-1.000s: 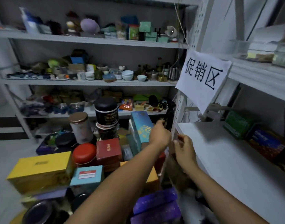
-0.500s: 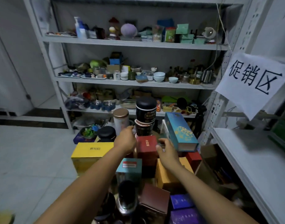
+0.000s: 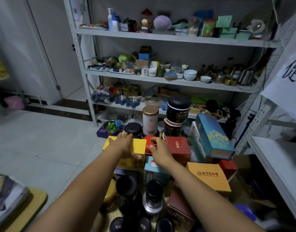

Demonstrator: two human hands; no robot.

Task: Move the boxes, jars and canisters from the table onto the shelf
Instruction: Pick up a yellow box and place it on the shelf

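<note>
A pile of boxes, jars and canisters fills the table below me. My left hand [image 3: 125, 144] grips the yellow box [image 3: 139, 146], fingers over its top and thumb on its front face. My right hand [image 3: 160, 151] has its fingertips at that box's right end, over the red canister lid [image 3: 148, 138]. Around them stand a red box [image 3: 177, 148], a tall teal box [image 3: 212, 136], an orange box [image 3: 209, 176], a black canister [image 3: 177, 108] and a copper-lidded canister [image 3: 150, 121]. The white shelf [image 3: 278, 163] lies to the right.
A rack [image 3: 160, 82] crowded with bowls, cups and small goods stands behind the pile. A paper sign [image 3: 288, 84] hangs on the right shelf's post. Dark jars [image 3: 154, 190] stand close to me. Tiled floor [image 3: 43, 139] opens to the left.
My view has swung left, away from the right shelf. Both hands moved from the shelf's edge down to the pile, and my left hand took hold of the yellow box.
</note>
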